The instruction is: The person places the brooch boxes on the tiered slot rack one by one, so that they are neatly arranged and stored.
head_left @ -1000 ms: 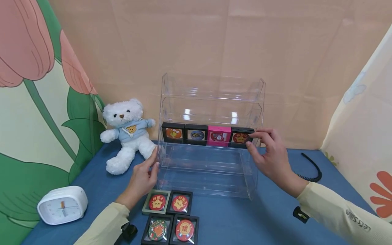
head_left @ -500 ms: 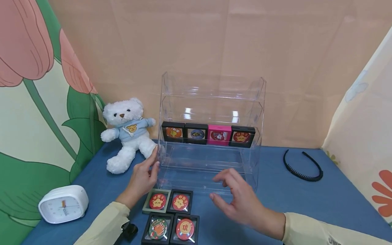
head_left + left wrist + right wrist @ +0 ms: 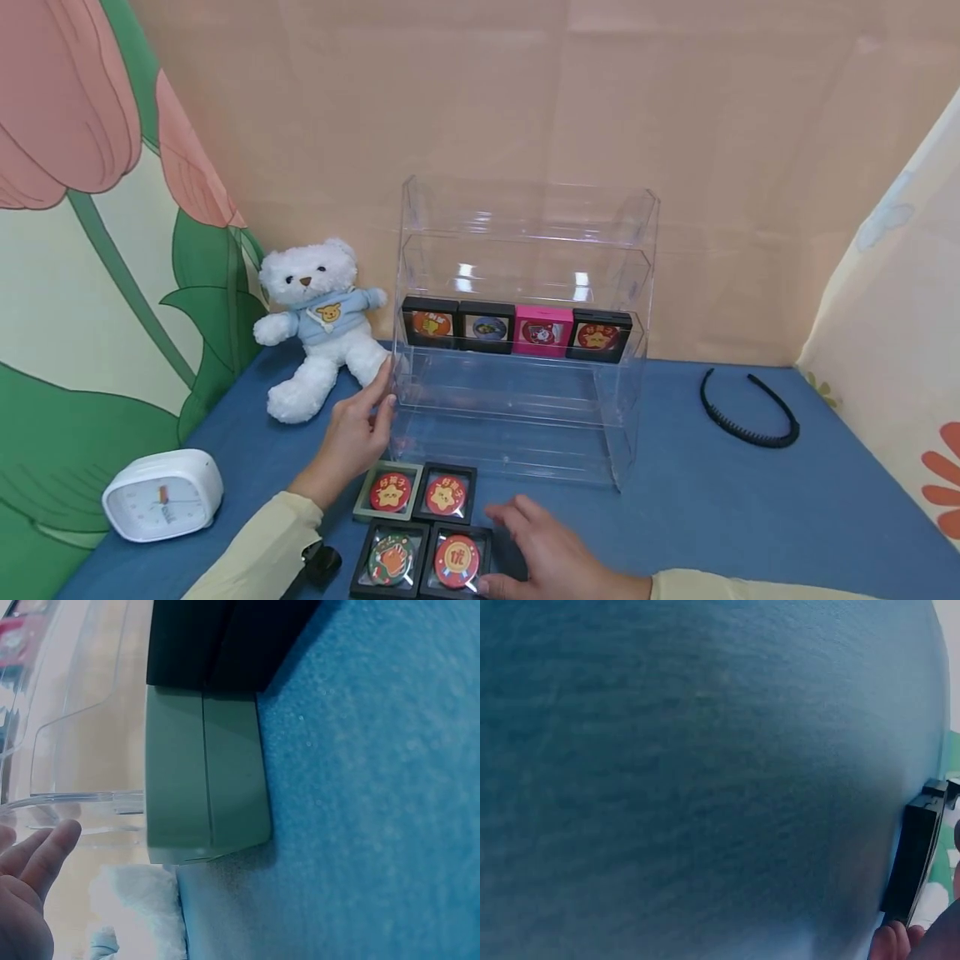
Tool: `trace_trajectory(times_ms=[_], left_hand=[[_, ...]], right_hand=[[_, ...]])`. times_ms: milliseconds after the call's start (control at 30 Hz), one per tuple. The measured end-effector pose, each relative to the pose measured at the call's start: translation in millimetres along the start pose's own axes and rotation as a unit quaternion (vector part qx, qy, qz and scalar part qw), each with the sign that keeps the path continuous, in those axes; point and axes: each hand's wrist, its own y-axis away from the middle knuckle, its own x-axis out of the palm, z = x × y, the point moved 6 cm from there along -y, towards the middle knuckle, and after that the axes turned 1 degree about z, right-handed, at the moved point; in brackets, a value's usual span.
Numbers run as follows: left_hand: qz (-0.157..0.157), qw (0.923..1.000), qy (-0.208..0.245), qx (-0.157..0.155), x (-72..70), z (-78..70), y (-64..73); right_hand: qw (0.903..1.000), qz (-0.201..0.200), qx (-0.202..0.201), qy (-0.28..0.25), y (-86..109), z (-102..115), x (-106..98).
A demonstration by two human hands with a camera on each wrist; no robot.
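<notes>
Fingers of the left hand (image 3: 348, 442) straight, touching left edge of the clear rack (image 3: 517, 417); right hand (image 3: 551, 550) has fingers spread by the near-right badge frame (image 3: 457, 562), thumb at its edge, no pinch seen; frame lies flat on the table (image 3: 712, 517); best taken by its rims, off the window; around, L to R: clock (image 3: 162, 497), bear (image 3: 322, 333), 3 neighbour frames (image 3: 447, 493) likely hindering grip from left and behind, headband (image 3: 750, 435) well apart.
</notes>
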Motion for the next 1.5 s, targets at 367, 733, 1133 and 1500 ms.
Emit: trace_trajectory(times_ms=[367,733,1133,1500], left_hand=[[0.008,0.9999,0.001,-0.009,0.4,-2.0,-1.4],[0.006,0.9999,0.003,-0.008,0.8,-3.4,-2.3],[0.004,1.0,0.002,-0.004,-0.5,-3.7,-1.2],[0.004,1.0,-0.001,-0.009,-0.5,-3.7,1.1]], right_hand=[[0.999,0.016,0.012,0.04,-3.5,-5,10],[0.9992,0.023,0.024,0.022,-4.5,-8,8],[0.9996,0.017,0.014,0.017,1.4,-11,4],[0.9991,0.017,0.008,0.039,1.4,-10,5]])
